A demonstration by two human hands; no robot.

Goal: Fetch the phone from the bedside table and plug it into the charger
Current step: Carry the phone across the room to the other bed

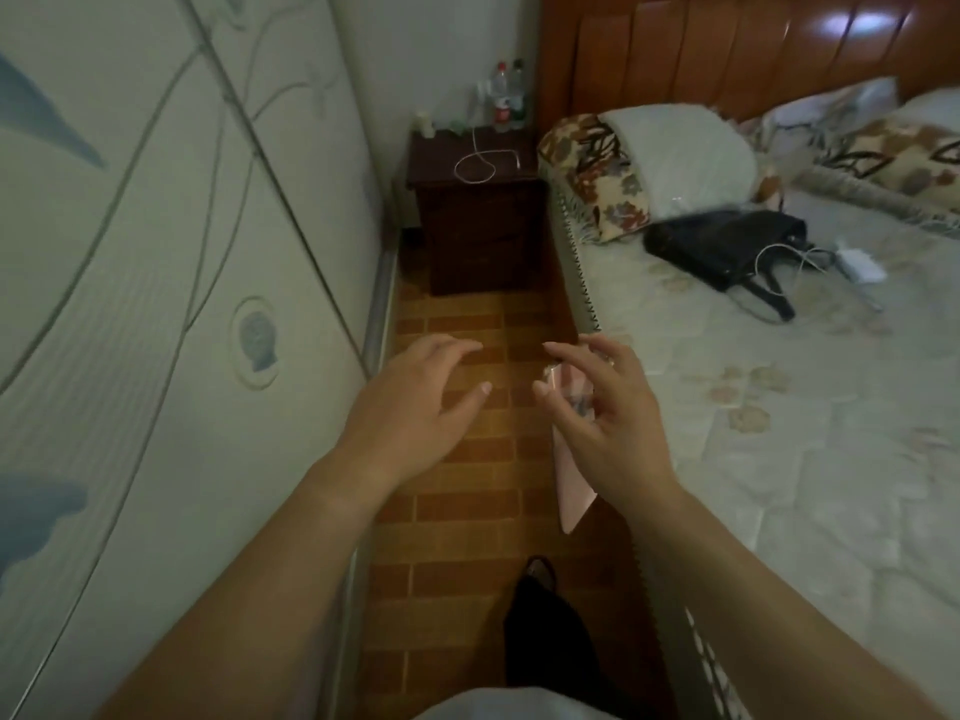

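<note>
My right hand (608,423) holds a pink phone (574,485) over the floor beside the bed; the phone's long body hangs below my palm and its top end is hidden behind my fingers. To its left my left hand (415,402) hovers with fingers spread and holds nothing. Farther ahead stands the dark wooden bedside table (483,236), in the corner by the headboard. A white charger cable (475,166) lies looped on its top, running up toward the wall.
Bottles (503,96) and small items stand at the back of the bedside table. A wardrobe (156,304) lines the left; the bed (779,407) on the right carries pillows, a black bag (722,246) and a white adapter with cable (857,265). Between them runs a narrow brick-pattern floor (457,491).
</note>
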